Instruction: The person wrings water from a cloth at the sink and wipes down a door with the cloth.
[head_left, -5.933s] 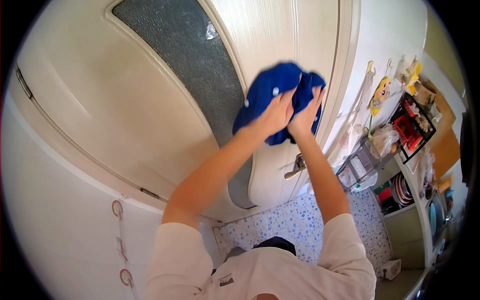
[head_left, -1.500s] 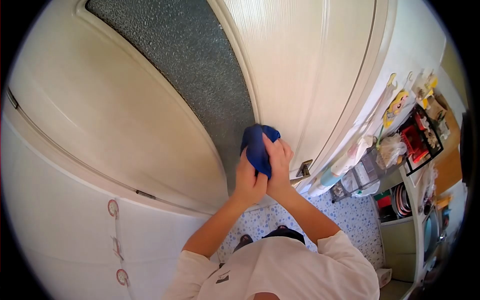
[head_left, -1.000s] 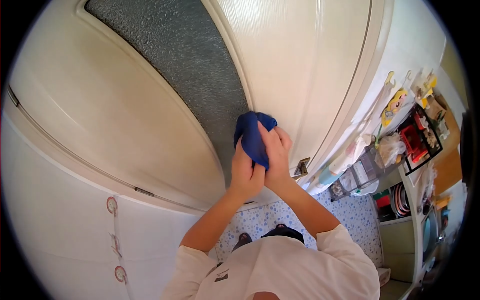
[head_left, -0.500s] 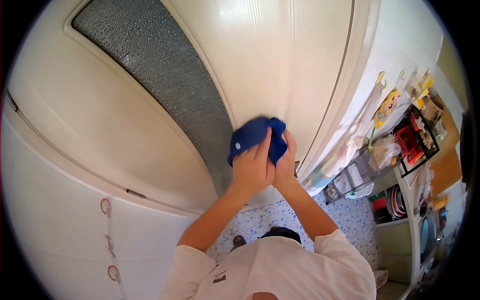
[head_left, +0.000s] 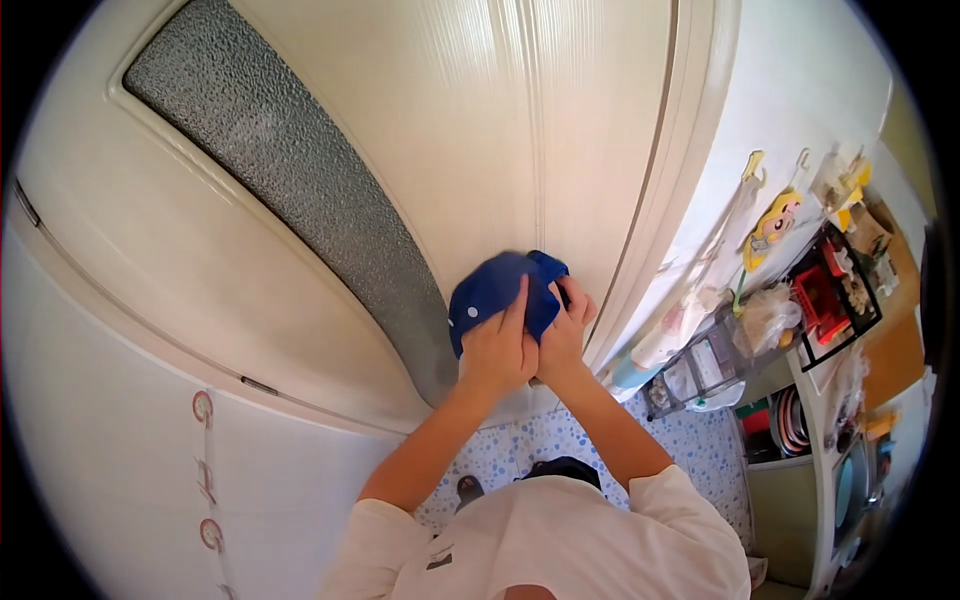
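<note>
On the right of my feed I see a yellow-haired cartoon cutout hanging against the white wall, with a clear plastic bag below it near a red basket. Lower down I can make out round dishes inside an open-fronted cupboard beside the blue-speckled floor, while two red-rimmed discs sit one above the other at my left

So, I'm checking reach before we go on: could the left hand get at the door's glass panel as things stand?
Probably yes: the left hand looks close to the lower part of the glass panel, and only the blue cloth it grips shows between them.
</note>
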